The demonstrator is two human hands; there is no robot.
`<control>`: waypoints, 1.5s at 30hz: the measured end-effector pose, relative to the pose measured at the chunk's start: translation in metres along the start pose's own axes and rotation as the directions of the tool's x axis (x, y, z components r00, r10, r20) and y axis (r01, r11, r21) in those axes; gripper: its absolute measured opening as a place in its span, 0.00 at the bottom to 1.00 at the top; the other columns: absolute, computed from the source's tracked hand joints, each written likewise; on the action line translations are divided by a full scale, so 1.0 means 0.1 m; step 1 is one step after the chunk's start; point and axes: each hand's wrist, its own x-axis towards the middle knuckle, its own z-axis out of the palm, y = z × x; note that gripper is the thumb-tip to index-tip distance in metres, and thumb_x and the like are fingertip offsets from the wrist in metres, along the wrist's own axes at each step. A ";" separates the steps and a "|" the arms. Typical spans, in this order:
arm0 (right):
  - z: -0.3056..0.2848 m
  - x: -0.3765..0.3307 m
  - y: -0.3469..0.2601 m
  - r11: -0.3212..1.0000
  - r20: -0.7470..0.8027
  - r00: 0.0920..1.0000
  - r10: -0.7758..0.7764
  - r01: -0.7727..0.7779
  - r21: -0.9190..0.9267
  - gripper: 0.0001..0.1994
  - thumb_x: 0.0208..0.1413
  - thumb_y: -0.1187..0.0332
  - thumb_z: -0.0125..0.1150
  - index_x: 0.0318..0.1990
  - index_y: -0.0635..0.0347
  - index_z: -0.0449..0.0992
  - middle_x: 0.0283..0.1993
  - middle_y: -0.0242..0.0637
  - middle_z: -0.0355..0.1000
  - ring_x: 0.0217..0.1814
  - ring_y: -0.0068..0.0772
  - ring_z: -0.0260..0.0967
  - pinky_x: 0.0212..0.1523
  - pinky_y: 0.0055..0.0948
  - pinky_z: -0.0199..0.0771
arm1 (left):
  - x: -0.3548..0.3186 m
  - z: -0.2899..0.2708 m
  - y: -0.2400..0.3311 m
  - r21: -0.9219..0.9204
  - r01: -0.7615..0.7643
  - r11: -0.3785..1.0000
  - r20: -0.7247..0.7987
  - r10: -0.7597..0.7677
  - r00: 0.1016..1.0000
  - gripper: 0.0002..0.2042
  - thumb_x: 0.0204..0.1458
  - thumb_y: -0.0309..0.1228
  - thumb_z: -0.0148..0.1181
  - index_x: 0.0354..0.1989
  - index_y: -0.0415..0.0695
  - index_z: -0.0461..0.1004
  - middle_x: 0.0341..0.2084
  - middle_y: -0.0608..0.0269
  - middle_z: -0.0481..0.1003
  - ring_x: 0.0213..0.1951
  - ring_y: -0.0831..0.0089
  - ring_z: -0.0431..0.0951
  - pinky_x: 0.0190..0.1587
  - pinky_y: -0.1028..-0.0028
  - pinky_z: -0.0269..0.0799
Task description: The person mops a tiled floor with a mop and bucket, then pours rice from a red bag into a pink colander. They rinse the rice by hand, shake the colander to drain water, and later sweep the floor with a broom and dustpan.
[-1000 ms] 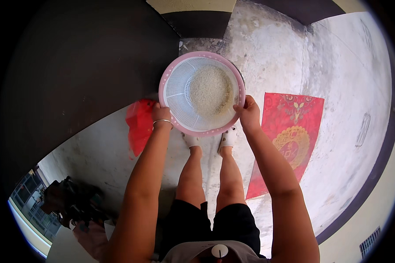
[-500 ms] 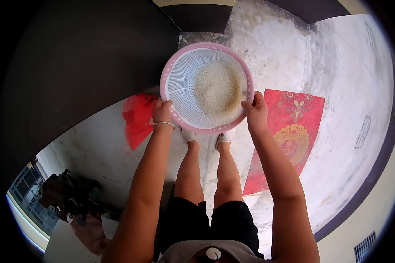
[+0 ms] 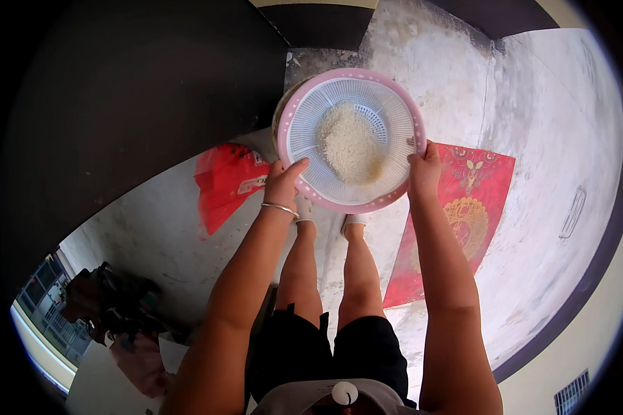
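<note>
A round white mesh strainer basket [image 3: 304, 138] with a pink, white-speckled rim is held out in front of me, above my feet. A heap of rice [image 3: 349, 142] lies inside, at its middle and near side. My left hand [image 3: 284, 183], with a bangle at the wrist, is closed on the near left rim, thumb on top. On the right rim my right hand [image 3: 424, 173] is closed the same way. The fingers under the rim are hidden. A tan curved edge [image 3: 278, 114] shows behind the basket's left side; I cannot tell what it belongs to.
A red plastic bag [image 3: 221, 187] lies on the floor at left, below a large dark surface [image 3: 131, 90]. To the right is a red mat [image 3: 464, 200] with gold patterns on the pale floor [image 3: 540, 173]. Dark bags or cloths [image 3: 111, 301] are heaped at lower left.
Both hands have moved right with the strainer basket. The rice has shifted left within it and its heap looks narrower. The tan edge now shows at the basket's left.
</note>
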 end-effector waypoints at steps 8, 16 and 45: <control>-0.06 0.10 0.00 0.990 -0.031 0.997 0.066 -0.061 0.125 0.16 0.39 0.86 0.46 0.39 0.66 0.68 0.34 0.37 0.70 0.35 0.25 0.67 0.39 0.20 0.67 | -0.19 0.08 -0.02 -0.048 -0.021 0.999 -0.007 0.021 1.000 0.21 0.45 0.31 0.59 0.47 0.37 0.63 0.44 0.54 0.67 0.47 0.64 0.68 0.48 0.65 0.64; 0.03 0.04 -0.12 0.987 -0.049 0.992 0.119 -0.113 0.115 0.15 0.41 0.86 0.45 0.40 0.67 0.67 0.34 0.37 0.70 0.35 0.25 0.67 0.39 0.19 0.66 | -0.19 0.14 0.07 -0.082 0.011 0.997 -0.046 -0.015 0.999 0.21 0.49 0.35 0.56 0.49 0.38 0.62 0.46 0.54 0.67 0.47 0.65 0.67 0.52 0.66 0.60; 0.36 -0.23 0.01 0.973 0.084 0.995 0.055 -0.072 0.220 0.17 0.37 0.87 0.47 0.39 0.67 0.67 0.34 0.38 0.70 0.35 0.26 0.68 0.39 0.23 0.68 | -0.22 -0.09 0.32 -0.190 -0.070 0.979 -0.024 0.066 0.998 0.24 0.52 0.38 0.49 0.56 0.38 0.58 0.51 0.48 0.63 0.55 0.60 0.63 0.55 0.60 0.60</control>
